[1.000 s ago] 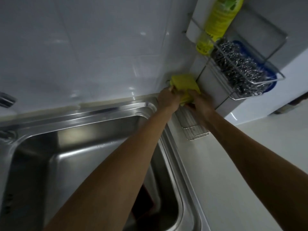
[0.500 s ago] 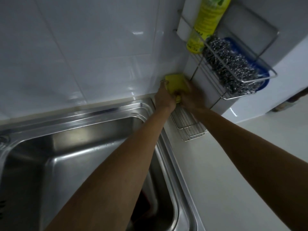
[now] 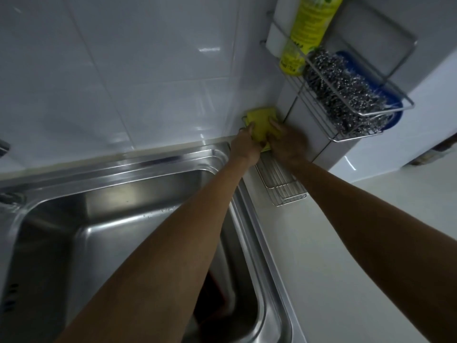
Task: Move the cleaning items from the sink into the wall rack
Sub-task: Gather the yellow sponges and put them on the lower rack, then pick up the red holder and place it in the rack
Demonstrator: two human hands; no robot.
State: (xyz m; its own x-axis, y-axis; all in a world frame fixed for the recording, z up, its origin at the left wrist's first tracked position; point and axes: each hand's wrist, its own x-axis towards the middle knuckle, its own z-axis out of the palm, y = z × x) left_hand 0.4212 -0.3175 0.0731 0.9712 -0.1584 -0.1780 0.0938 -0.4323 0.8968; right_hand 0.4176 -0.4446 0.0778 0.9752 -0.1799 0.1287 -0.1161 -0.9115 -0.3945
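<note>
Both my hands hold a yellow sponge cloth (image 3: 260, 120) in the tiled corner, above the far end of the lower wire shelf (image 3: 282, 184) of the wall rack. My left hand (image 3: 246, 144) grips its left side and my right hand (image 3: 286, 142) grips its right side. The upper wire shelf (image 3: 366, 112) carries a steel wool scourer (image 3: 343, 95), a yellow-green detergent bottle (image 3: 306, 30) and a blue item (image 3: 393, 112) behind the scourer. The steel sink (image 3: 123, 219) lies below left; something dark red (image 3: 215, 305) shows in it under my left forearm.
White tiled wall (image 3: 123, 70) runs behind the sink. A pale countertop (image 3: 333, 268) stretches to the right of the sink. Part of a tap (image 3: 3, 147) shows at the left edge. A white wall edge (image 3: 420, 95) stands behind the rack.
Both hands have stayed on the yellow sponge cloth and pushed it a little lower into the corner; the view has shifted slightly.
</note>
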